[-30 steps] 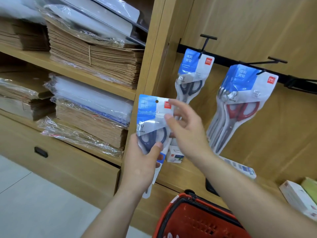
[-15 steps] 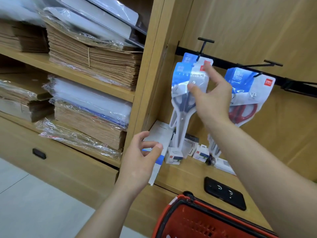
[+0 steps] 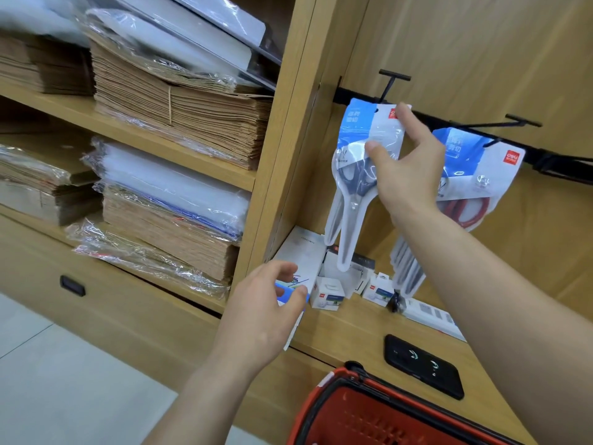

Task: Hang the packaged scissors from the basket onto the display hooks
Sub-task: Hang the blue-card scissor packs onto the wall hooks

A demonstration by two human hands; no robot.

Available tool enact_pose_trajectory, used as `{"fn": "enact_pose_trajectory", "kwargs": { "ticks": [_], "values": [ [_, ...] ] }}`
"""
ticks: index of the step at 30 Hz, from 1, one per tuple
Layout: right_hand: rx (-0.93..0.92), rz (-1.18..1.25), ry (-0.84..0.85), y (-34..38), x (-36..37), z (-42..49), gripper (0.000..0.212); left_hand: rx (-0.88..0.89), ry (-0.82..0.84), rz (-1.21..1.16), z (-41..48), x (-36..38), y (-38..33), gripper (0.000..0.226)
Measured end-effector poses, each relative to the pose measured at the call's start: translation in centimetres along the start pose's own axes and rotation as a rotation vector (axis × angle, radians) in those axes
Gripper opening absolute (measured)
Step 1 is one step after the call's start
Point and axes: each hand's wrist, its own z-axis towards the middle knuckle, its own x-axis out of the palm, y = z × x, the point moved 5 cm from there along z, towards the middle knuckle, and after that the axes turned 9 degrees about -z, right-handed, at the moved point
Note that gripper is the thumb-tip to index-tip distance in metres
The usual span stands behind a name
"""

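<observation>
R hand (image 3: 407,165) grips scissors pack (image 3: 359,139) up at L hook (image 3: 390,86); L hand (image 3: 266,313) loose, holds nothing.
Thumb on pack front, index up at its top edge by the black rail (image 3: 349,94); can't tell if the hole is on the hook. Pack tip hangs just above small boxes (image 3: 330,293) on counter (image 3: 349,332). Wood upright (image 3: 288,139) near pack's L edge. Red-handled packs (image 3: 475,175) on next hook (image 3: 513,122), just R of wrist. Below, basket (image 3: 333,383) rim, bare counter strip btwn.
</observation>
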Motion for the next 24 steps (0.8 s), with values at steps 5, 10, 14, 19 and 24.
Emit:
{"fn": "enact_pose_trajectory", "kwargs": {
  "ticks": [5,10,14,19,24],
  "values": [
    [0.026,-0.051,-0.03,-0.4,0.0,1.3,0.06,0.007,0.001,0.017,0.0,0.1,0.2,0.029],
    [0.046,-0.2,0.02,-1.1,0.8,2.0,0.061,0.02,0.001,0.023,0.0,0.1,0.5,0.029],
    [0.036,-0.342,0.047,-1.5,1.3,1.9,0.064,0.029,0.008,0.03,0.1,0.5,0.7,0.027],
    [0.016,-0.324,0.158,-2.9,-0.8,-2.8,0.068,0.041,0.09,0.082,-1.1,2.7,0.7,0.026],
    [0.102,-0.341,0.376,-7.6,-7.6,-13.0,0.043,0.023,0.325,0.193,-4.3,7.4,1.2,0.033]
  ]
}}
